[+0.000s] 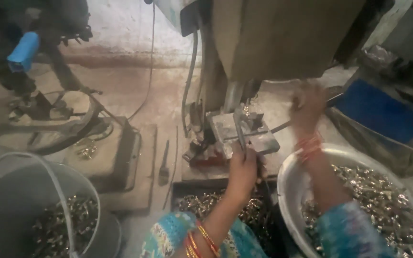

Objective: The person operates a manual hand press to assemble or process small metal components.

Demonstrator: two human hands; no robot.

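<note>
Steel block [244,134] of the press sits at frame centre, left hand [242,169] pinching what looks like a small metal piece against its front edge, right hand [307,107] closed round the blurred lever [333,100] upper right — fingers best kept clear before pulling.

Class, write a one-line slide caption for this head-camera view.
Left hand at the press block, right hand on its lever, above a bowl of small metal parts.
</note>
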